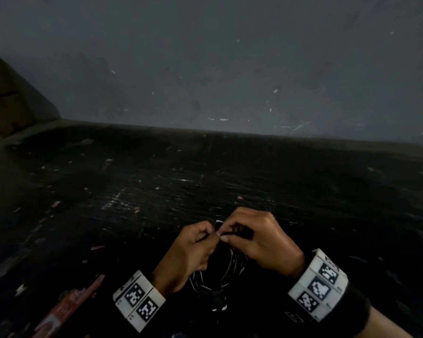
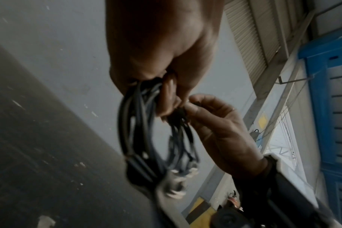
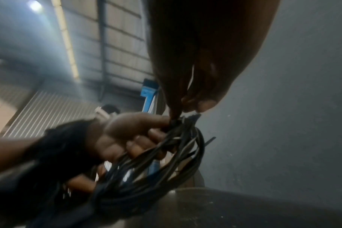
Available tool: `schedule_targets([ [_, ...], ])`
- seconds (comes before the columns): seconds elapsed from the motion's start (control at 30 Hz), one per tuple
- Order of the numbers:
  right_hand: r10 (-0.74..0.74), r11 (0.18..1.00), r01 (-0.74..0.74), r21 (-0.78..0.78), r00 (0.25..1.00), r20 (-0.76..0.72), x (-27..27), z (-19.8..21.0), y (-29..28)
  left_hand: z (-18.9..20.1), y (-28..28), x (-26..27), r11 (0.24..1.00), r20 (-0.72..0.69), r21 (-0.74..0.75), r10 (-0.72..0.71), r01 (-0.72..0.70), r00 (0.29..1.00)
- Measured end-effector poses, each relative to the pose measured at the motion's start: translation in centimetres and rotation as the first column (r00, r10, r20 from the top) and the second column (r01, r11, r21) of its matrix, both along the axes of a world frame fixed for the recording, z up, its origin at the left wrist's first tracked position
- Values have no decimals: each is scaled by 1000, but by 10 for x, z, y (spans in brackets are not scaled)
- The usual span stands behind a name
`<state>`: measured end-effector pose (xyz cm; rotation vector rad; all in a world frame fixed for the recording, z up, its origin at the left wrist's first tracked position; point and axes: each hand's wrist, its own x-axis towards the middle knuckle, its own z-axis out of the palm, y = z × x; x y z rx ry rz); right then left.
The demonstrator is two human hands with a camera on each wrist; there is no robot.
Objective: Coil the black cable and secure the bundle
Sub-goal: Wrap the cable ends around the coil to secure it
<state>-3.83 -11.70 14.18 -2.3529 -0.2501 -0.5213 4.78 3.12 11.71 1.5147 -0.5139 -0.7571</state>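
Observation:
The black cable [image 1: 226, 272] is wound into a loose coil of several loops that hangs between my hands just above the dark table. My left hand [image 1: 211, 236] grips the top of the coil [image 2: 144, 117], fingers curled round the strands. My right hand [image 1: 226, 236] meets it fingertip to fingertip and pinches a short black tie strip [image 3: 175, 122] at the top of the bundle [image 3: 156, 162]. A thin tail [image 3: 209, 141] sticks out beside the loops. The cable's plug end [image 2: 174, 186] dangles blurred at the bottom of the coil.
The dark, scratched table top [image 1: 205, 179] runs back to a grey wall [image 1: 205, 57]. A red and white packet [image 1: 66, 311] lies at the front left. A brownish object [image 1: 10, 101] stands at the far left corner.

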Motion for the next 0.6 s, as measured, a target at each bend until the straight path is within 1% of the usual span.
schedule_targets([
  [0.07, -61, 985, 73, 156, 995, -82, 0, 3, -2, 1, 3, 1, 998, 35, 13, -66, 65, 997],
  [0.1, -75, 975, 96, 201, 991, -110, 0, 3, -2, 3, 4, 1, 995, 55, 17, -94, 94, 994],
  [0.2, -80, 962, 117, 245, 985, -156, 1, -2, -5, 5, 6, 1, 987, 112, 39, -160, 156, 981],
  [0.23, -74, 950, 127, 285, 979, -191, 1, -3, -6, 6, 6, 2, 984, 125, 50, -174, 169, 977],
  [0.33, -50, 866, 165, 473, 968, -247, 3, -9, -3, 5, 4, 5, 979, 148, 63, -202, 195, 968],
  [0.4, -57, 822, 201, 532, 960, -275, 4, -13, -2, 4, 2, 8, 977, 134, 53, -214, 208, 968],
  [0.47, -87, 804, 244, 542, 950, -299, 3, -18, -4, -1, 0, 11, 977, 178, 59, -213, 205, 961],
  [0.5, -121, 798, 274, 538, 946, -302, 2, -21, -5, -5, -1, 12, 980, 200, 68, -198, 188, 960],
  [0.53, -164, 781, 310, 542, 939, -301, 1, -24, -7, -10, -2, 14, 985, 193, 73, -167, 156, 967],
  [0.6, -256, 714, 396, 577, 915, -312, -3, -33, -14, -26, -1, 15, 995, 78, 76, -66, 60, 995],
])
